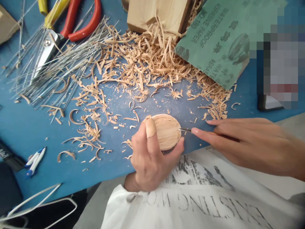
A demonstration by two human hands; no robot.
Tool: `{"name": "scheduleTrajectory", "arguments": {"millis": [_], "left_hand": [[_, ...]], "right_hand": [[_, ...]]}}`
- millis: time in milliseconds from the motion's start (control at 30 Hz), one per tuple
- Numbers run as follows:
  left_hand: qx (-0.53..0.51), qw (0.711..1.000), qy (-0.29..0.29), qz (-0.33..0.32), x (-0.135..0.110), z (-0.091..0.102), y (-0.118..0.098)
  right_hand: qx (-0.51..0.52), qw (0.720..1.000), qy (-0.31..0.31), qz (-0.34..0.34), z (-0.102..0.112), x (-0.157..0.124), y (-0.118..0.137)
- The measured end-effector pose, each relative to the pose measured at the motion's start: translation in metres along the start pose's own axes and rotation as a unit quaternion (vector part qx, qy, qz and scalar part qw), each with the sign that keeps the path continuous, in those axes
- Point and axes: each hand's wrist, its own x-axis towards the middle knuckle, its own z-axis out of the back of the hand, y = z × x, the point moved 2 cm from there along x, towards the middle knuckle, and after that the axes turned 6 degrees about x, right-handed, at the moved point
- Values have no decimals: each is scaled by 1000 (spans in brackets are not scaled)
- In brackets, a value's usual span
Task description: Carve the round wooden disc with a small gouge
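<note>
An oval piece of carved wood (166, 132) lies near the table's front edge, its upper face rough with tool marks. My left hand (152, 149) is closed around its left and near sides, with a bandage (150, 127) on one finger. In my right hand (247, 140) is a thin carving tool (186, 129), its metal tip touching the right end of the oval. The tool's handle is mostly hidden under the fingers. Curled wood shavings (143, 66) lie spread beyond both hands.
Green sandpaper (214, 41) and a wooden block (157, 14) lie at the back. Thin metal wires (62, 63), red-handled scissors (78, 19) and yellow-handled pliers (56, 12) sit at back left. Pens (35, 161), a black marker (10, 157) and a white cable (43, 203) are at left.
</note>
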Motion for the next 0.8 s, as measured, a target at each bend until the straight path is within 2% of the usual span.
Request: {"name": "scheduleTrajectory", "arguments": {"millis": [100, 333, 467, 600, 800], "left_hand": [[3, 1000, -2, -7, 0, 0, 0], [-2, 1000, 2, -2, 3, 0, -1], [-1, 1000, 16, 2, 4, 0, -1], [0, 1000, 15, -1, 3, 0, 0], [1, 1000, 21, 10, 2, 1, 0]], "right_hand": [[0, 998, -10, 58, 5, 9, 5], [-30, 996, -22, 86, 7, 18, 15], [-39, 998, -31, 46, 7, 12, 23], [-49, 998, -8, 41, 4, 6, 27], [-65, 997, -13, 27, -7, -1, 23]]}}
